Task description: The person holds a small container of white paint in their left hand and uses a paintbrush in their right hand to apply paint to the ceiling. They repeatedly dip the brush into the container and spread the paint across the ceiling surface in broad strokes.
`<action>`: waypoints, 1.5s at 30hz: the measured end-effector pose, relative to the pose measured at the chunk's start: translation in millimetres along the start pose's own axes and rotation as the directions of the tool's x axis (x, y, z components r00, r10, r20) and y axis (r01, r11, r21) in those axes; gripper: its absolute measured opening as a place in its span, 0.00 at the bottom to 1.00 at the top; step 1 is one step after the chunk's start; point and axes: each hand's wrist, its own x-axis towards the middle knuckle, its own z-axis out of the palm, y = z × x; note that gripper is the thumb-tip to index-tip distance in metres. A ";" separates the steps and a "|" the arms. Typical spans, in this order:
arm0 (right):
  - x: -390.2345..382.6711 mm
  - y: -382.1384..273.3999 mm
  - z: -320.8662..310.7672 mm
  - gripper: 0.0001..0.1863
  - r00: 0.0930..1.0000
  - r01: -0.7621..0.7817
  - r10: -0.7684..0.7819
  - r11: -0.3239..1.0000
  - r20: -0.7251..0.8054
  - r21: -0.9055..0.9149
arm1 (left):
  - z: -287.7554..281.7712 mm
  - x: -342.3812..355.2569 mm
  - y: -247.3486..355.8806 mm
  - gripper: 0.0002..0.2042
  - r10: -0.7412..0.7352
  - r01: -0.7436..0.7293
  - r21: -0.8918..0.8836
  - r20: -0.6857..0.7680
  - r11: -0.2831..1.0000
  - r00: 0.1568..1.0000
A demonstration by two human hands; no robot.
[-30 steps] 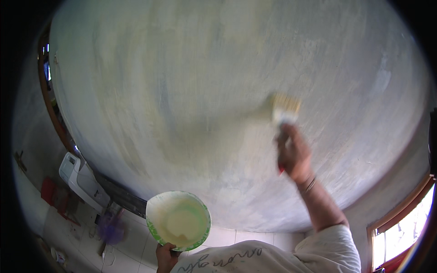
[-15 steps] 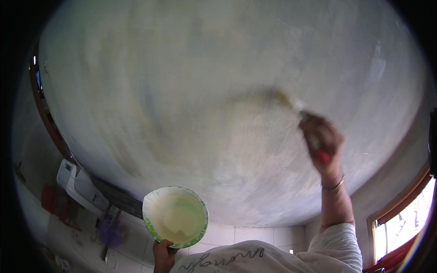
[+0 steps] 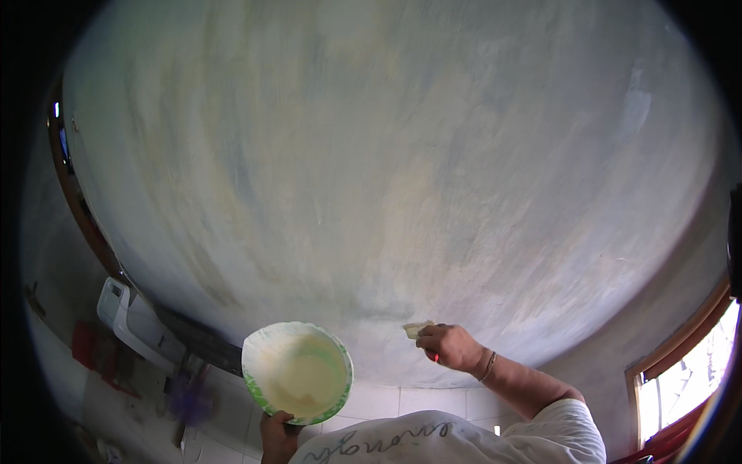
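Observation:
My left hand (image 3: 278, 433) grips the lower rim of a green bowl (image 3: 345, 390), whose inside is coated with cream paint (image 3: 305, 375). The bowl is tilted so its inside faces me. In my right hand (image 3: 456, 346) is a paintbrush (image 3: 417, 330) with a red handle, its fingers wrapped round it. The pale bristles point left, close to the lower part of the wall (image 3: 371, 193); whether they touch it I cannot tell. Streaks of cream and grey-blue run over the wall. My right wrist wears a bracelet (image 3: 487, 365).
White tiles (image 3: 433, 398) line the base of the wall. At the left stand a white plastic chair-like object (image 3: 127, 317), a dark ledge (image 3: 201, 340), a blurred purple thing (image 3: 189, 398) and a red object (image 3: 83, 340). A wood-framed window (image 3: 680, 387) is at the lower right.
My right hand has swept down and to the left with the paintbrush, from mid-wall to low on the wall near the bowl. My left hand and the bowl have barely moved.

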 end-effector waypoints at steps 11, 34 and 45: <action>90.2 -62.5 -280.3 0.14 0.335 -0.085 -0.520 0.814 -0.786 -0.575 | -23.0 15.1 -11.5 0.31 -0.018 0.022 -0.048 0.073 0.999 0.997; 87.2 -26.4 -224.0 0.06 0.913 0.150 -0.144 0.989 -0.382 -0.013 | 3.2 8.8 -2.8 0.28 0.005 -0.004 -0.072 0.013 0.997 1.000; 89.6 -89.5 -323.2 0.07 0.655 0.304 -0.443 0.896 -0.612 -0.324 | -23.7 14.3 -11.6 0.30 0.015 -0.012 -0.046 0.057 0.999 0.998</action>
